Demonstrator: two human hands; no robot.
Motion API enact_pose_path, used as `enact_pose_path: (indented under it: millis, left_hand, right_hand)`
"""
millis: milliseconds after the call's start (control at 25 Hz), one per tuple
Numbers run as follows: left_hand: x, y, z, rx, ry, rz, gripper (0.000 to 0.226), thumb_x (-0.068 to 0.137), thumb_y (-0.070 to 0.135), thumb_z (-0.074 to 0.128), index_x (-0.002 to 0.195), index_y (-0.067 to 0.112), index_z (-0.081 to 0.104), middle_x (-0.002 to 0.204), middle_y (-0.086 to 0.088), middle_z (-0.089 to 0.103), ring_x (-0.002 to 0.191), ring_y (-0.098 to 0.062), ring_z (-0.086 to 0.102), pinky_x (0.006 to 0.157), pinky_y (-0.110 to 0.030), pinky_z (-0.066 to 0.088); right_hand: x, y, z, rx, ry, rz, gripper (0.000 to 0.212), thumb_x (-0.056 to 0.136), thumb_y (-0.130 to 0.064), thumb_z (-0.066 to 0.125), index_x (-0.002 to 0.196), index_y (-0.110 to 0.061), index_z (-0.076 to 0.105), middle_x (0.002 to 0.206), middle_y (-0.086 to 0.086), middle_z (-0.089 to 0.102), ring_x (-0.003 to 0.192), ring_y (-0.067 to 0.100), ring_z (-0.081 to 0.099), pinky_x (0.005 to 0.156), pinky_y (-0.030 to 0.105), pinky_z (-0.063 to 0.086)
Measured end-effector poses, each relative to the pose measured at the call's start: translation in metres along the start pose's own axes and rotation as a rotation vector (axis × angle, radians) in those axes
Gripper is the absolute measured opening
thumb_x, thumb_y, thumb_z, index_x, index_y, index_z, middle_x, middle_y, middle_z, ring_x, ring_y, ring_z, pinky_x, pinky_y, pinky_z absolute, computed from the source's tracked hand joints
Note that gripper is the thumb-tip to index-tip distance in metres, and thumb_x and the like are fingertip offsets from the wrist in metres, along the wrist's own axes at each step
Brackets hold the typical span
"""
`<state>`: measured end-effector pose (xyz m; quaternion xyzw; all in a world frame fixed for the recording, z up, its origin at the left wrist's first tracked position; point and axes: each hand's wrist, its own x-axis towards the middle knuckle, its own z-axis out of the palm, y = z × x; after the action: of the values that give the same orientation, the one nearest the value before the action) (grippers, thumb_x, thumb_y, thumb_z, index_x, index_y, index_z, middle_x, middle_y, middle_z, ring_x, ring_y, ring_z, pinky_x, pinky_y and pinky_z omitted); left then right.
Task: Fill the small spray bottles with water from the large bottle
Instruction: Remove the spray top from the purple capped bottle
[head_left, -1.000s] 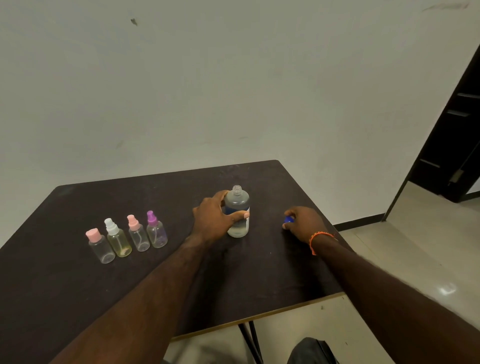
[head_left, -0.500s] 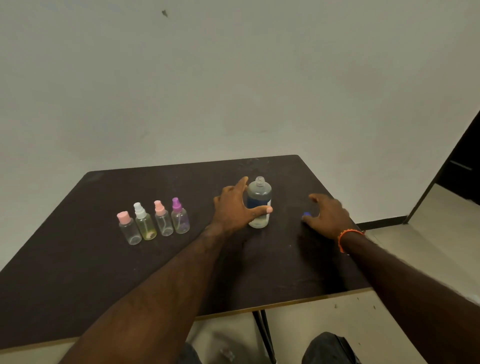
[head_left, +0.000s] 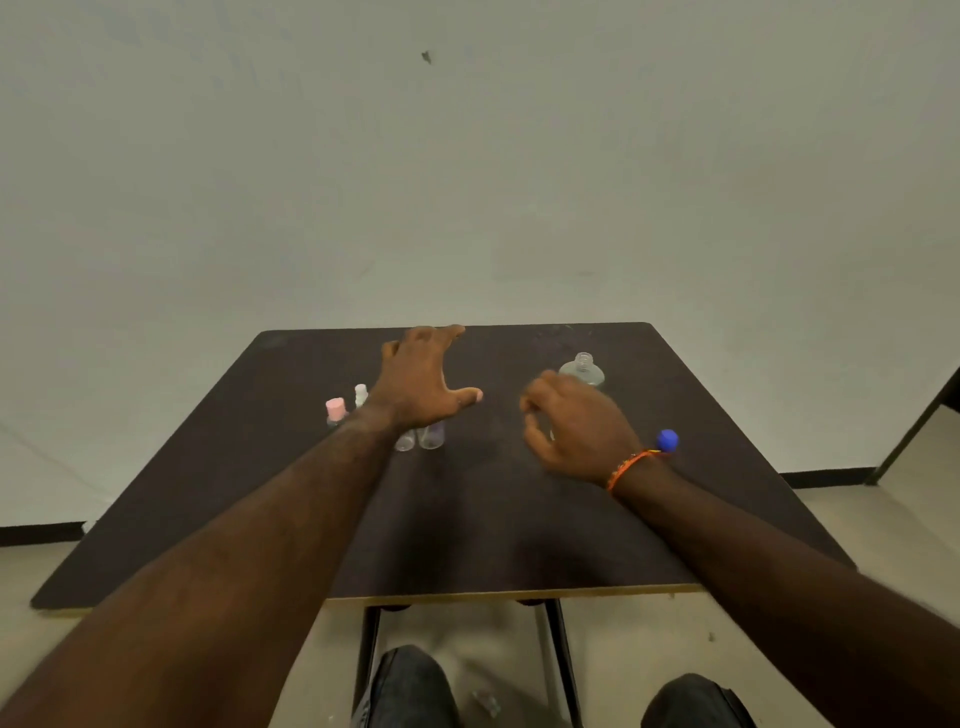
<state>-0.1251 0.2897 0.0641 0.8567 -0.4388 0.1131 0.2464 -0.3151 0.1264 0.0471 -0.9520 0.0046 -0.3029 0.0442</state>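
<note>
While both my hands hang over the counter (head_left: 519, 519), nothing is in either one.

My left hand (head_left: 421, 384) is spread wide, fingers splayed, above the row of spray bottles: the pink-capped one (head_left: 335, 410) and white-topped one (head_left: 361, 395) peek out to its left, and two clear bases (head_left: 421, 439) show under my wrist. My right hand (head_left: 576, 426) floats loosely curled, gripping nothing, orange band (head_left: 628, 467) on the wrist. Big bottle (head_left: 583, 369) stands uncapped just behind it, far side of the counter. Blue cap (head_left: 667, 440) sits on the counter beside my right wrist.
</note>
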Motion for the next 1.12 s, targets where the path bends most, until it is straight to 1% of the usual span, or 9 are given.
enact_pose_path:
  millis: [40,120,200,320,440,560,720,960,1120]
  left_hand:
    - [-0.004,-0.012,-0.007,0.042,-0.033,-0.026,0.095,0.079,0.061,0.076,0.159,0.028,0.035,0.159,0.0,0.044,0.152,-0.021,0.027,0.118,-0.048,0.019]
    - [-0.011,-0.035,-0.019,0.125,-0.122,-0.084,0.101,0.078,0.063,0.075,0.161,0.027,0.029,0.165,-0.002,0.035,0.157,-0.022,0.016,0.12,-0.05,0.016]
    - [-0.017,-0.052,-0.025,0.202,-0.197,-0.107,0.103,0.078,0.065,0.073,0.162,0.027,0.027,0.168,0.0,0.03,0.16,-0.024,0.008,0.122,-0.053,0.015]
    - [-0.024,-0.069,-0.029,0.279,-0.272,-0.105,0.104,0.076,0.066,0.074,0.161,0.027,0.027,0.169,0.0,0.029,0.16,-0.026,0.006,0.122,-0.054,0.014]
    - [-0.027,-0.077,-0.027,0.294,-0.309,-0.099,0.106,0.077,0.066,0.075,0.162,0.027,0.026,0.169,0.0,0.028,0.16,-0.025,0.004,0.123,-0.054,0.01]
    - [-0.027,-0.078,-0.027,0.253,-0.297,-0.084,0.104,0.08,0.062,0.076,0.163,0.027,0.023,0.17,-0.001,0.026,0.161,-0.023,0.003,0.124,-0.052,0.007]
    - [-0.029,-0.076,-0.03,0.211,-0.248,-0.083,0.101,0.083,0.059,0.076,0.163,0.027,0.023,0.17,-0.002,0.026,0.16,-0.022,0.004,0.124,-0.051,0.006]
    - [-0.039,-0.041,-0.013,0.213,-0.225,0.039,0.118,0.08,0.068,0.074,0.166,0.024,0.006,0.173,-0.005,0.015,0.161,-0.024,0.001,0.125,-0.052,0.007]
    - [-0.048,-0.004,0.019,0.241,-0.231,0.187,0.111,0.08,0.075,0.068,0.164,0.024,0.017,0.172,-0.002,0.022,0.161,-0.022,0.002,0.125,-0.052,0.006]
  right_hand:
    - [0.013,-0.012,0.011,0.038,-0.074,0.015,0.019,0.086,-0.023,0.062,0.105,-0.019,0.059,0.104,0.0,0.061,0.092,0.02,0.059,0.075,0.033,0.048]
    - [0.041,-0.03,0.035,0.112,-0.201,0.142,0.034,0.089,-0.03,0.063,0.121,-0.023,0.055,0.122,0.0,0.06,0.107,0.02,0.06,0.088,0.036,0.052]
    - [0.063,-0.04,0.058,0.179,-0.272,0.286,0.054,0.086,-0.031,0.069,0.135,-0.021,0.049,0.135,0.004,0.057,0.119,0.023,0.057,0.099,0.039,0.05]
    - [0.086,-0.046,0.085,0.267,-0.349,0.428,0.079,0.08,-0.025,0.076,0.148,-0.017,0.037,0.146,0.009,0.051,0.129,0.028,0.054,0.105,0.042,0.047]
    - [0.099,-0.047,0.105,0.362,-0.441,0.473,0.093,0.08,-0.017,0.079,0.156,-0.016,0.025,0.152,0.01,0.047,0.133,0.032,0.052,0.108,0.044,0.045]
    - [0.105,-0.047,0.121,0.397,-0.456,0.447,0.087,0.083,-0.01,0.075,0.155,-0.018,0.026,0.147,0.011,0.051,0.129,0.033,0.054,0.108,0.042,0.046]
    - [0.099,-0.05,0.124,0.373,-0.381,0.44,0.059,0.087,-0.015,0.071,0.138,-0.02,0.041,0.123,0.011,0.063,0.105,0.028,0.064,0.095,0.042,0.054]
    - [0.059,-0.035,0.085,0.365,-0.392,0.462,0.065,0.079,-0.021,0.08,0.134,-0.023,0.046,0.119,0.004,0.063,0.102,0.022,0.063,0.092,0.04,0.056]
    - [0.02,-0.017,0.048,0.324,-0.396,0.496,0.048,0.077,-0.024,0.081,0.117,-0.022,0.055,0.107,-0.002,0.065,0.095,0.018,0.065,0.086,0.038,0.057]
